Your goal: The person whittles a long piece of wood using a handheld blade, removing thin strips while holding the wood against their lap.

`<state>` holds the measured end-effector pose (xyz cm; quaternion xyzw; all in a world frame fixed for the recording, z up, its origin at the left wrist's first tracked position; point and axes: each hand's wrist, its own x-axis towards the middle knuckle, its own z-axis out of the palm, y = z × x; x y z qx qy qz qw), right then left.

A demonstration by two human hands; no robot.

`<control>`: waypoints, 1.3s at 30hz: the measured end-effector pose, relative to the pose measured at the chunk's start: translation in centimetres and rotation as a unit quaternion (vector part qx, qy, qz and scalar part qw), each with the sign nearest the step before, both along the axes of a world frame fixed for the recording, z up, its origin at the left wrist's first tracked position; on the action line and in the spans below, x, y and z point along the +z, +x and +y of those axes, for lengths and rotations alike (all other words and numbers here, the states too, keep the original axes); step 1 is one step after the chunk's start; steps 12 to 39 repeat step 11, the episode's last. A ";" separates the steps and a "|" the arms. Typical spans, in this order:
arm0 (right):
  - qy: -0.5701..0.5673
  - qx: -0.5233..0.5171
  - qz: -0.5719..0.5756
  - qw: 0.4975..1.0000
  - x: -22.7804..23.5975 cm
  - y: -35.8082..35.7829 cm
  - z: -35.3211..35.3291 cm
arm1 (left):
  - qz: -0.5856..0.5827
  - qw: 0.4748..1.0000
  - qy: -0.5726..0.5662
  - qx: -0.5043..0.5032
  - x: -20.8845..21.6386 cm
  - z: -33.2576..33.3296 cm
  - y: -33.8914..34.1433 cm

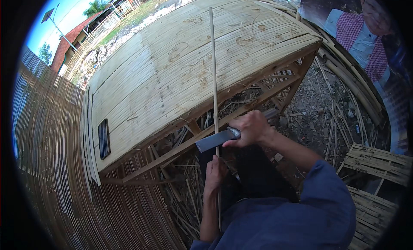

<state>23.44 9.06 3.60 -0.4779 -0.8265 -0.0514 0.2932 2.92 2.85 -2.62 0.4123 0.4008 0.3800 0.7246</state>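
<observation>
A long, thin bamboo strip [214, 65] runs from over the tabletop down past my lap. My left hand [215, 172] is closed around its lower part. In my right hand [251, 128] is the handle of a broad-bladed knife [211, 141], the thumb pressed near the base of the blade. The blade lies across the strip just above my left hand, seemingly in contact with it. Something pale is wrapped around the handle near the blade. The strip's upper end reaches over the bamboo table [142, 78].
A dark phone [103, 139] lies at the table's left corner. Curled shavings [178, 50] are scattered on the tabletop. To the left stands a slatted bamboo screen [56, 142]. Bamboo poles [350, 84] and a printed banner [344, 30] are at right, with slatted panels [374, 164] below.
</observation>
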 end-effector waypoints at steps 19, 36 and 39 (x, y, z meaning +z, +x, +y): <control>-0.072 -0.015 0.011 0.997 -0.8 -0.8 -1.6 | 0.040 0.998 0.036 0.015 0.2 0.4 0.6; -0.072 -0.015 0.011 0.997 -0.8 -0.8 -1.6 | 0.040 0.998 0.036 0.015 0.2 0.4 0.6; -0.072 -0.015 0.011 0.997 -0.8 -0.8 -1.6 | 0.040 0.998 0.036 0.015 0.2 0.4 0.6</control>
